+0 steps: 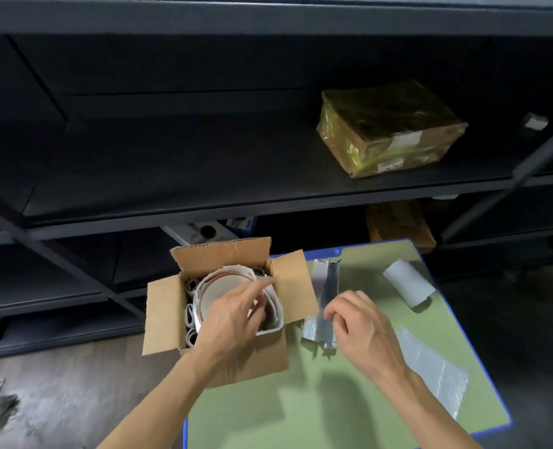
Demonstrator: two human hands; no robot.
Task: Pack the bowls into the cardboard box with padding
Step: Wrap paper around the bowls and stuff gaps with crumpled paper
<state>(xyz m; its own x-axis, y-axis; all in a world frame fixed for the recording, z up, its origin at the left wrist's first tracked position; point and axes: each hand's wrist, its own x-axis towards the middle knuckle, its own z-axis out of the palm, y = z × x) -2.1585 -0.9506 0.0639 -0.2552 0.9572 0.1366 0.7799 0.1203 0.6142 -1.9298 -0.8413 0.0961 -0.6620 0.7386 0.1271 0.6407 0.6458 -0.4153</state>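
On the green counter (301,403), the open cardboard box (163,314) holds the bowls (217,294), wrapped in padding (276,314). The left hand (233,315) reaches over them, its grip too blurred to call. Just beside the box, the right hand (362,328) pinches a silvery padding strip (331,280).

Single view, head-worn, wide-angle. Camera sits above and just behind the desk (301,416), facing forward and down. Close range: both forearms enter from the bottom edge. The left hand (233,314) over the cardboard box (252,361) and the right hand (362,328) at a padding strip (328,286) land lower centre. Dark shelving (204,157) straight ahead fills the upper half, with a wrapped parcel (388,128) on it upper right. Floor (74,384) shows lower left. Frame is tilted, desk edges slant, and lines bow near the borders.
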